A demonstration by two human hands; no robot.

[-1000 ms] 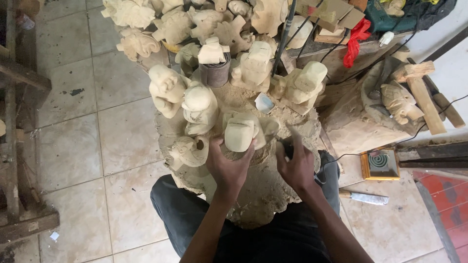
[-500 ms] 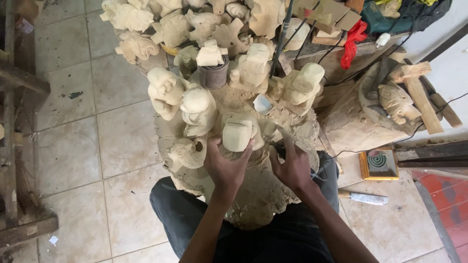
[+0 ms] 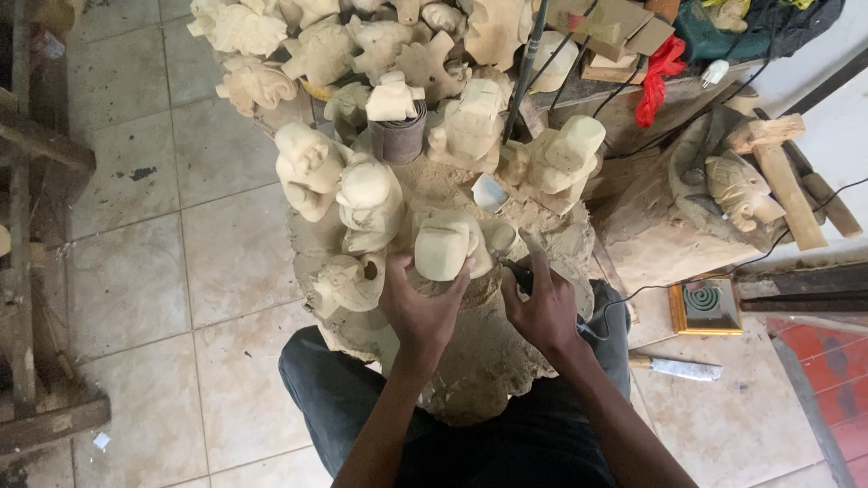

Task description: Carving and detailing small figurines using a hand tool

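Note:
My left hand [image 3: 422, 307] grips the base of a pale wooden carving [image 3: 445, 244] and holds it upright on a sawdust-covered stump [image 3: 493, 361] in front of me. My right hand [image 3: 544, 307] is closed around a dark corded rotary tool [image 3: 520, 271], whose tip points at the carving's right side. The tool's black cable [image 3: 633, 294] runs off to the right. Several more unfinished pale carvings [image 3: 344, 181] stand close around the one I hold.
More carvings [image 3: 316, 36] are piled at the top. A dark roll with a carving on it [image 3: 398, 136] stands behind. A wooden bench [image 3: 36, 271] is at the left, planks [image 3: 787, 190] and a small framed coil [image 3: 705, 305] at the right, a knife [image 3: 678, 367] on the tiles.
Both hands have shifted slightly upward and left with the carving. The right hand has brought the tool closer to the carving's side.

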